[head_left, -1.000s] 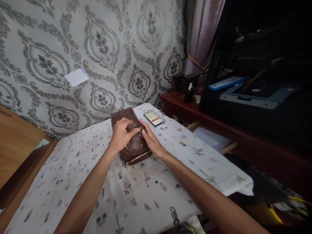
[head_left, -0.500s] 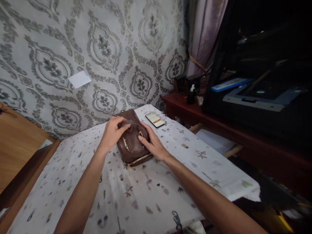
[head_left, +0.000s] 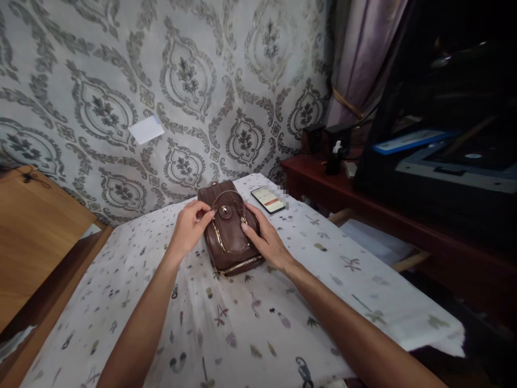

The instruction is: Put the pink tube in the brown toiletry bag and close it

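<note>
Desk [head_left: 283, 328] draped in a white patterned cloth. Smartphone [head_left: 268, 200], screen lit, lying near the desk's far edge. Damask wallpaper [head_left: 181, 81] bearing a white paper note [head_left: 146, 130]. Purple curtain [head_left: 365, 64]; dark red shelf [head_left: 363, 202] at right.

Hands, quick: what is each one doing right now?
Left hand: fingertips pinched on the left side of the brown bag.
Right hand: open, resting flat on the bag's right side.

Both hands [head_left: 189, 229] — brown bag [head_left: 231, 231]
</note>
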`<act>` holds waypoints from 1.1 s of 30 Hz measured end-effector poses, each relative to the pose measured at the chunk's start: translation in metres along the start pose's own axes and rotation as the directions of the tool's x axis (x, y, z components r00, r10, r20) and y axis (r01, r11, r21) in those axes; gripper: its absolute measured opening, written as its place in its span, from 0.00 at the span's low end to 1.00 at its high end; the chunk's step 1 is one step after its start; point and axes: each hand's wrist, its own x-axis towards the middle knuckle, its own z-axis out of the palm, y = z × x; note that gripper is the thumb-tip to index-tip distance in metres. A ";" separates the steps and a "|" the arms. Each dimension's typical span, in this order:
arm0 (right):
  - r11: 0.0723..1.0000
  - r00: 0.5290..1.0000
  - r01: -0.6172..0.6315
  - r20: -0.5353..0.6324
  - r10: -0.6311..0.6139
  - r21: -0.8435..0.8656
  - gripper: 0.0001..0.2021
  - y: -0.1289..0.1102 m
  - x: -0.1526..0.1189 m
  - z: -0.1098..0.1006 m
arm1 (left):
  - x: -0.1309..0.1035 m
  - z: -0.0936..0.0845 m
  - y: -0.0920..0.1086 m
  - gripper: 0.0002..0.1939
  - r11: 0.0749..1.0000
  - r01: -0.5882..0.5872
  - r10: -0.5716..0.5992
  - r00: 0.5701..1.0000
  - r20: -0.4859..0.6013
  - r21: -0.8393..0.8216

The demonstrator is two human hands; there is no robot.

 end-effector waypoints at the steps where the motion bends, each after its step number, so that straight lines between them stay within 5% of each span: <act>1: 1.000 1.000 0.000 0.001 0.000 -0.003 0.29 0.000 0.000 0.000 | -0.001 0.001 0.001 0.08 0.999 0.001 0.000 1.000 -0.010 0.032; 6: 1.000 1.000 0.016 -0.006 -0.016 -0.015 0.29 -0.002 0.000 0.000 | -0.006 0.007 0.004 0.09 0.994 0.032 -0.024 0.997 -0.074 0.103; 20: 0.998 0.999 0.035 -0.014 -0.036 -0.054 0.29 0.002 0.000 0.001 | -0.031 0.021 0.012 0.10 0.975 0.131 -0.153 0.982 -0.114 -0.180; 33: 0.997 0.999 0.036 -0.004 -0.037 -0.069 0.32 0.001 -0.002 0.003 | -0.035 0.021 0.011 0.08 0.983 0.102 -0.124 0.983 -0.138 -0.155</act>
